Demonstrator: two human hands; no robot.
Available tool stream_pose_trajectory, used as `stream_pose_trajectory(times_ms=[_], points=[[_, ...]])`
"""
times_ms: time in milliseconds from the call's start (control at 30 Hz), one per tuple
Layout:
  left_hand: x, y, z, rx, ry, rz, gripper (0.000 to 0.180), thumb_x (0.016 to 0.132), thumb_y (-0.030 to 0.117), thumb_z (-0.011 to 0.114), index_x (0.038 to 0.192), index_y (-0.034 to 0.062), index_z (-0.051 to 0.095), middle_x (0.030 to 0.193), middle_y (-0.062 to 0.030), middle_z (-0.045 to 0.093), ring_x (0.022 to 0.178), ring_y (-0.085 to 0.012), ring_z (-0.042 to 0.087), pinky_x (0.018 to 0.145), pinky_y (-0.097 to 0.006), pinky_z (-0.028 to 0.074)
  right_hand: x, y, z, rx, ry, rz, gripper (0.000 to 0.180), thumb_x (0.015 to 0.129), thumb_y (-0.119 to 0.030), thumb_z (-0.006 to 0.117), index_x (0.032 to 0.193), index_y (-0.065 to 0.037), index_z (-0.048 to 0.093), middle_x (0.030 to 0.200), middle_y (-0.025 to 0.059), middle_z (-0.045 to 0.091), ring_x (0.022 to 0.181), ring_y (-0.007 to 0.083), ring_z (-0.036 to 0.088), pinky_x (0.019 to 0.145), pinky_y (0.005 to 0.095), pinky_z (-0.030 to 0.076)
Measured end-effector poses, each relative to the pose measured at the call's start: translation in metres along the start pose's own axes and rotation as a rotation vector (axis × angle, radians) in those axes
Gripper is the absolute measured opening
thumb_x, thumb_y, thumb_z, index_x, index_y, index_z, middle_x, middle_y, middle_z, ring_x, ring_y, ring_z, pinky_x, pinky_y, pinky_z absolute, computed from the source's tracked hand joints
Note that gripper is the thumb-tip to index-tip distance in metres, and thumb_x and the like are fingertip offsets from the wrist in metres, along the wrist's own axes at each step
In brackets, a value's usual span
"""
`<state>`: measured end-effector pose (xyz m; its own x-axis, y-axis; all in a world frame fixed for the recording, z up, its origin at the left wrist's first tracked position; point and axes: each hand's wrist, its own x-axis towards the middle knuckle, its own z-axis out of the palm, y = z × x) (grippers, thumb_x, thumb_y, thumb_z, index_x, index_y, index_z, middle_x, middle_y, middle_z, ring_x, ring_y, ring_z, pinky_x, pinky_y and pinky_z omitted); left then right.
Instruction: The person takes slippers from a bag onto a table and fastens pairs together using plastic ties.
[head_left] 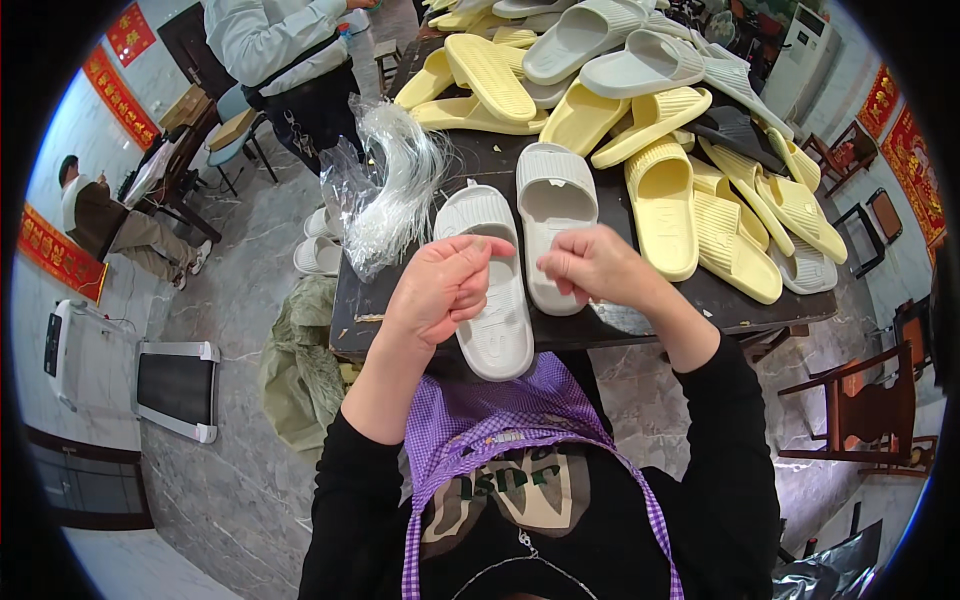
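Observation:
Two light grey slide slippers lie side by side at the table's near edge, toes pointing away. The left slipper (502, 335) juts over the edge toward me; the right slipper (546, 272) sits slightly farther back. Over the left slipper, my left hand (447, 287) is closed, its index finger bent toward the middle. My right hand (597, 264) is closed in a pinch over the right slipper. Anything between the fingertips is too small to make out. Beside the left slipper lies a bundle of thin clear plastic strands (405, 185), partly in a clear bag.
Yellow slippers (662, 215) and grey slippers (640, 66) are heaped across the dark table (490, 160). A green sack (303, 360) stands on the floor at the left. Someone in a light shirt (270, 45) stands beyond the table's left side. Wooden chairs (865, 405) are at the right.

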<state>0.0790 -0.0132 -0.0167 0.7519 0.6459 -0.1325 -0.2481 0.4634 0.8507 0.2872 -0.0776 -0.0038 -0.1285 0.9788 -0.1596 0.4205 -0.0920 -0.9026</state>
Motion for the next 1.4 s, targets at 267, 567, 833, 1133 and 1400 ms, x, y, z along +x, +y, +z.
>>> stream_pose_trajectory(times_ms=[267,567,833,1133,1400], points=[[-0.005,-0.001,0.014,0.063,-0.073,-0.075,0.026,0.092,0.020,0.048,0.095,-0.0052,0.056,0.050,0.0070,0.035,0.038,-0.0013,0.024,0.036,-0.017,0.021,0.019,-0.015,0.010,0.078,0.220,-0.411,0.014,0.086,-0.014,0.056,0.085,-0.001,0.061,0.065,-0.0009,0.057,0.055,0.0033,0.051,0.049,0.0168,0.041],[0.001,0.002,0.018,0.131,-0.022,-0.002,0.025,0.091,0.021,0.050,0.095,-0.0021,0.058,0.052,0.0077,0.037,0.041,-0.0005,0.028,0.037,-0.017,0.021,0.010,-0.017,0.023,0.283,0.320,-0.404,0.015,0.085,-0.012,0.057,0.093,0.000,0.061,0.072,0.0013,0.059,0.061,0.0031,0.052,0.054,0.0165,0.042],[-0.006,0.008,0.017,0.373,-0.033,-0.067,0.023,0.087,0.023,0.056,0.094,0.0012,0.060,0.056,0.0076,0.041,0.045,-0.0012,0.032,0.039,-0.017,0.025,0.013,0.011,-0.002,0.577,0.267,-0.197,0.012,0.082,-0.012,0.058,0.079,0.000,0.059,0.064,0.0005,0.055,0.049,0.0039,0.047,0.042,0.0179,0.037],[0.012,-0.025,0.020,1.733,0.399,0.679,0.015,0.081,0.015,0.054,0.073,0.0019,0.054,0.056,-0.0111,0.060,0.049,-0.0222,0.060,0.042,-0.032,0.045,0.038,0.033,-0.031,0.157,0.362,0.017,0.021,0.082,-0.020,0.057,0.072,-0.001,0.059,0.059,-0.0001,0.052,0.045,0.0041,0.045,0.035,0.0195,0.033],[0.035,-0.037,0.040,2.046,0.462,0.532,0.013,0.077,0.013,0.054,0.067,0.0041,0.052,0.055,-0.0138,0.059,0.050,-0.0281,0.061,0.046,-0.036,0.049,0.094,0.057,-0.104,-0.218,0.633,-0.287,0.024,0.082,-0.020,0.055,0.083,0.002,0.064,0.066,0.0044,0.060,0.058,0.0096,0.054,0.052,0.0233,0.043]])
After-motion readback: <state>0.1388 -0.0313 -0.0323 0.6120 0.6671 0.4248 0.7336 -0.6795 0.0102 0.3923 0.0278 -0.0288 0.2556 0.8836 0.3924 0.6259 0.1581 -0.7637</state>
